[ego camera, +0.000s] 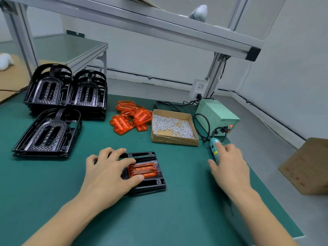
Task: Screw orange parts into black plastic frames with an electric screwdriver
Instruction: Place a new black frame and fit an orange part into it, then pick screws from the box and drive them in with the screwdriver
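Both forearms are bare to the frame's edge, and the left hand point(108, 172) and right hand point(230, 164) wear nothing.

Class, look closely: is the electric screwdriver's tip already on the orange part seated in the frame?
No, the electric screwdriver lies on the mat under the right hand, apart from the orange part.

A single head-worn wide-angle view looks forward and steeply down, from close above, onto the flat green work mat point(159, 219), its edges bending outward

Three black frame stacks point(53, 103), one screw box point(174, 139).
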Demonstrator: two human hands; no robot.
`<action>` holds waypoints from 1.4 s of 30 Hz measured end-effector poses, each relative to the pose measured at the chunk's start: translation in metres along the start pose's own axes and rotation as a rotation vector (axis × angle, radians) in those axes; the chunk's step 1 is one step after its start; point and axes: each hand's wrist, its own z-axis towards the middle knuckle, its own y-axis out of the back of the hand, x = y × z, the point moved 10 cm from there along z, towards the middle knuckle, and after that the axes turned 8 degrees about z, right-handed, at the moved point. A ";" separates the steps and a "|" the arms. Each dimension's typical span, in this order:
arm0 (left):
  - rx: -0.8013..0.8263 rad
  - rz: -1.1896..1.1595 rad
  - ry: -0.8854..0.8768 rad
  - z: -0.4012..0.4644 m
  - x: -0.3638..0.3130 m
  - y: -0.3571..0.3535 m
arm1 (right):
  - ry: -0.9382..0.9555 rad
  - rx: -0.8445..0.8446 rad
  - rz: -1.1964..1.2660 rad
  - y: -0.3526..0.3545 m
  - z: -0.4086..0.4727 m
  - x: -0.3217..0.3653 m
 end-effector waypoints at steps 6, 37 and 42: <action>-0.027 -0.018 -0.033 0.010 -0.006 -0.001 | -0.266 0.268 0.023 -0.031 0.012 -0.052; 0.020 -0.349 -0.182 0.150 -0.077 0.017 | -0.143 -0.204 2.270 0.024 0.030 0.019; 0.183 -0.322 -0.230 0.178 -0.104 -0.016 | -0.163 -0.341 2.257 0.021 0.030 0.017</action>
